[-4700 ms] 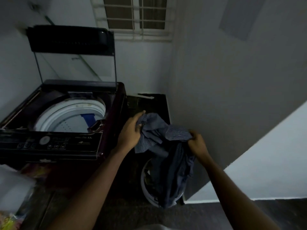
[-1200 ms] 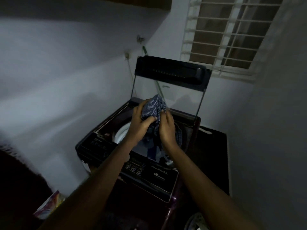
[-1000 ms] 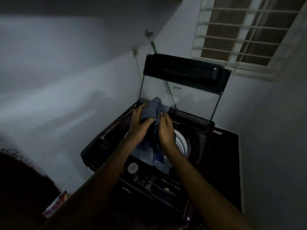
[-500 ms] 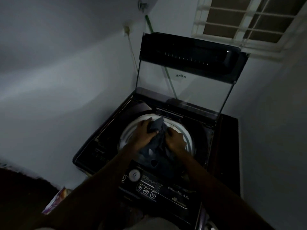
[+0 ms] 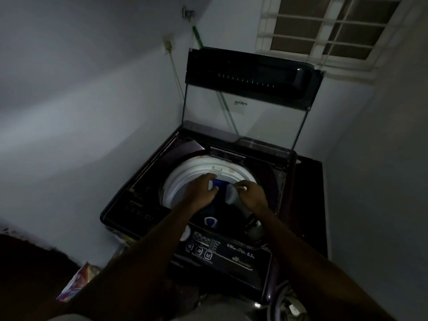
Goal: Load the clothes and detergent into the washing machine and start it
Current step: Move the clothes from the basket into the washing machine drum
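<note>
Holding nothing in the left grip: fingers loosely curled, poised over the mouth of the drum. Same with the right grip just beside it, palm down, fingers relaxed and bare. Apart from each other, with a blue part of the drum's inside showing in the gap. Below and between the wrists, down in the drum, a dark heap of clothes, with a pale badge-shaped patch near the front rim. Cannot tell whether either grip touches the cloth.

Around that, the white drum ring set into the dark top of the washer. Nearest the body, under the forearms, the control panel with a row of buttons and a round white knob. At the back, the lid standing upright, clear glass below a dark band.

Behind it, a green hose seen through the glass, a wall socket with a cable hanging down, and a barred window at upper right. On the floor at lower left, a colourful packet, too dim to read. At lower right, the rim of a basket.
</note>
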